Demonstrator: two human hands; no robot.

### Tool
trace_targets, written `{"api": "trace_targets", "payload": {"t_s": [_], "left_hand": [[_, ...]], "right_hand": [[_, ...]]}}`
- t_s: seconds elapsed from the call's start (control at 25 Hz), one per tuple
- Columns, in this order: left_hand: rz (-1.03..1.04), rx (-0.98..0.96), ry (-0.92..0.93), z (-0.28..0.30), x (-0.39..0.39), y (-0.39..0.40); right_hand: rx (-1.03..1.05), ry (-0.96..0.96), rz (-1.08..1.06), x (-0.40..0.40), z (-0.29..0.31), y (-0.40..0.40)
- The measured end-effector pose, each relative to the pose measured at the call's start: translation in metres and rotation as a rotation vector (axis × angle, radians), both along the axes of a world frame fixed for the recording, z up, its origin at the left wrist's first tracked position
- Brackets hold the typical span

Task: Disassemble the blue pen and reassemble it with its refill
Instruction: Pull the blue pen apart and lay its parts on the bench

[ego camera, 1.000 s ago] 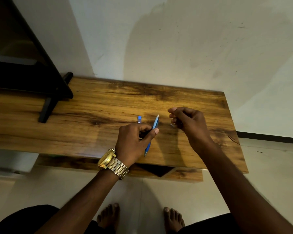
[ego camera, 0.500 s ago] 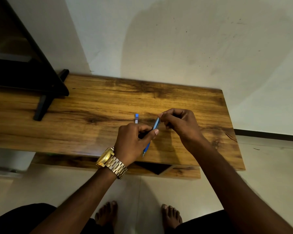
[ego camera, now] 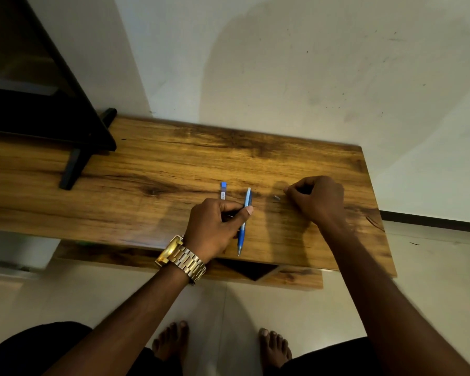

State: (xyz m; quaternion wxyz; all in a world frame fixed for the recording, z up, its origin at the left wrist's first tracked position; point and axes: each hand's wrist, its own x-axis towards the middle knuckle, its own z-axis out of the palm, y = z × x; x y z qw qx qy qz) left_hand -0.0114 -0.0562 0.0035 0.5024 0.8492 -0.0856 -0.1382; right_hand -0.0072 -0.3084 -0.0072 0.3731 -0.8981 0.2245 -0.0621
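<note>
Nearest to the person, the left hand grips the blue pen between the curled fingers and the thumb, about at the middle of the barrel, with the writing tip pointing back toward the person and the open rear end pointing toward the wall; the pen sits low over the wooden worktop, and I cannot tell if it touches the wood. To the right and a little farther, the right hand rests on the worktop with its fingers curled in, as if it pinches something small, but what it holds is hidden, so I cannot tell. Just beside its fingertips lies a small grey piece, and farther left, beyond the left hand, lies a small blue-and-white piece, probably the push button part. It seems the pen is partly taken apart and the small parts are being laid down or picked up. To do this step well, the left hand should keep the barrel steady and nearly level so nothing slides out, and the right hand should place the tiny parts apart from each other, away from the worktop edge, where they cannot roll off
</note>
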Motion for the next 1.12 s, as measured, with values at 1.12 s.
{"api": "trace_targets", "payload": {"t_s": [1.12], "left_hand": [[0.148,0.201,-0.270,-0.010,0.031,0.019]], "right_hand": [[0.150,0.070,0.075,-0.023,0.013,0.066]]}}
